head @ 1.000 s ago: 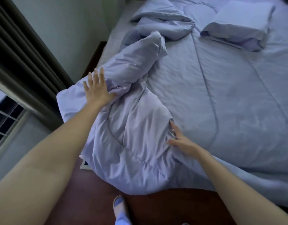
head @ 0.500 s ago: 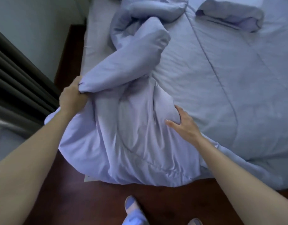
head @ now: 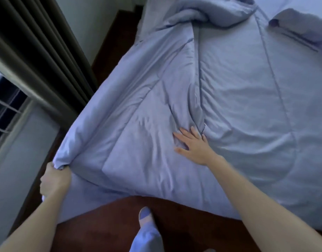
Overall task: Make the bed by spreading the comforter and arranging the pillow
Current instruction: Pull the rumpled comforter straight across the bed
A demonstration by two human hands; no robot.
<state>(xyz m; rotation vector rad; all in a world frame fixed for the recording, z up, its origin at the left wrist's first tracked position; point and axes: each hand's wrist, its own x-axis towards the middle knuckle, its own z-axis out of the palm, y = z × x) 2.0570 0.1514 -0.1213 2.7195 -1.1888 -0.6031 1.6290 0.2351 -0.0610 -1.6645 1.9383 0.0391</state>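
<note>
Since 0.5 s ago the rolled fold is pulled out flat toward 7 o'clock; left hand (head: 54, 180) clenched on the comforter (head: 138, 113) corner, right hand (head: 194, 145) splayed flat pinning it mid-bed. Roughly half done: bunch remains at 12, pillow (head: 302, 28) at 1 untouched; long axis runs 7-to-1

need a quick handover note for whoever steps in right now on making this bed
Left hand: fist shut on the comforter corner at the near left of the bed, pulling it out.
Right hand: open, flat on the comforter, pressing beside a fold.
Done: near part is mostly spread, with some creases.
Left: the far end is bunched up at the head of the bed; flatten it and smooth the creases. The pillow lies at the far right and needs arranging.
</note>
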